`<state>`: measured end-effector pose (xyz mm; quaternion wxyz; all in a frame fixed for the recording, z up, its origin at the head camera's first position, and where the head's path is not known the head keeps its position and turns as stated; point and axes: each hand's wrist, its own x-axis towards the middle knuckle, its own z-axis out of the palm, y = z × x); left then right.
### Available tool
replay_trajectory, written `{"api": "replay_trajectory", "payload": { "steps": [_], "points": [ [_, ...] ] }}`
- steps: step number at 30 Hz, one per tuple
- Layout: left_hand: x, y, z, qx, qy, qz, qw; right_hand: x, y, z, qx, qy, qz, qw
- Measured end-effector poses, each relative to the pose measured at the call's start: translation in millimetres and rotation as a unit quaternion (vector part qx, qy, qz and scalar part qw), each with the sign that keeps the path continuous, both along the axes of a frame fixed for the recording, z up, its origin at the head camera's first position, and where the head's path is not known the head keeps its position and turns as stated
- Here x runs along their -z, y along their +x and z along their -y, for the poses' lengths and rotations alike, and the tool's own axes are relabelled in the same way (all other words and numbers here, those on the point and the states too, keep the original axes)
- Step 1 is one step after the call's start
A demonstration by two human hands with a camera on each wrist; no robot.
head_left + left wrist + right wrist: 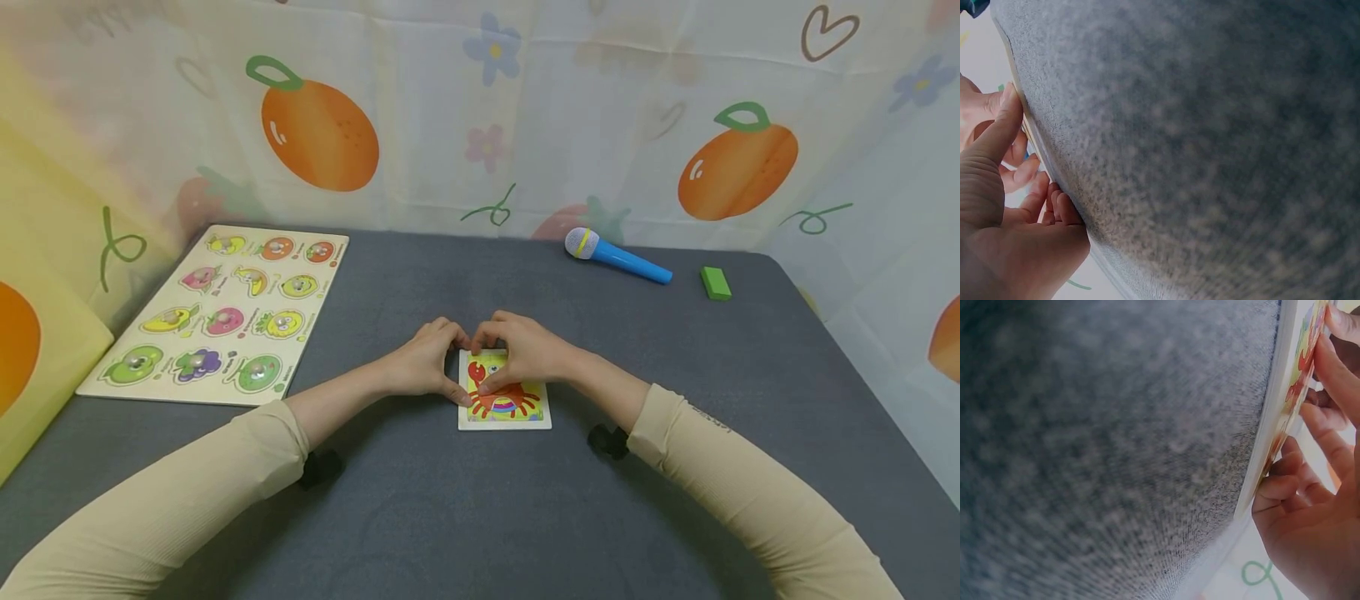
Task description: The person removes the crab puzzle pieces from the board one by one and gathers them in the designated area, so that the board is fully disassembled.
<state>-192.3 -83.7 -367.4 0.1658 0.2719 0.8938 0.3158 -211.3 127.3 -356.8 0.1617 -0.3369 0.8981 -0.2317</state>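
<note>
A small crab puzzle with a pale border lies flat on the dark table, a red crab on its yellow picture. My left hand grips its left side, thumb at the lower left edge and bent fingers near the upper left corner. Over the top part of the puzzle arches my right hand, its thumb on the crab and its bent fingers at the upper left of the picture. Both hands nearly meet there. In the right wrist view the right hand touches the crab puzzle. Part of the picture is hidden under the right hand.
At the left lies a fruit peg board with several fruit pieces in it. A blue toy microphone lies at the back right, with a green block to its right. A printed cloth hangs behind the table.
</note>
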Motion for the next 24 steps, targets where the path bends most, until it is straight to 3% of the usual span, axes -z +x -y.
{"api": "replay_trajectory", "payload": {
  "steps": [24],
  "points": [
    [1.3,-0.9,0.1,0.003,0.003,0.002,1.0,2.8,-0.3,-2.9,0.002,-0.039,-0.007,0.9992]
  ]
}}
